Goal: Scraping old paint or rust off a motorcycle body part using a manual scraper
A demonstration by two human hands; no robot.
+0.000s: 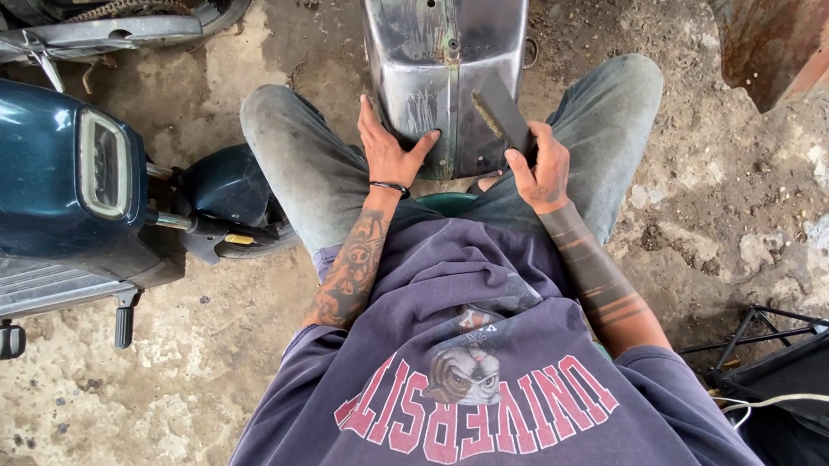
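A worn grey metal body panel [434,45], curved like a scooter fender, stands between my knees on the dirt floor. My left hand [388,148] lies flat against its lower left edge, fingers spread. My right hand [541,169] grips a flat metal scraper blade [499,110] whose edge, smeared with yellowish paste, rests against the lower right of the panel. I sit low, with grey jeans and a purple shirt filling the bottom of the view.
A dark teal scooter [48,185] stands at the left with its front fender [228,185] near my left knee. A motorcycle wheel with chain [115,0] lies at the top left. A rusty metal sheet [784,44] leans top right; a black frame [786,356] sits at the right.
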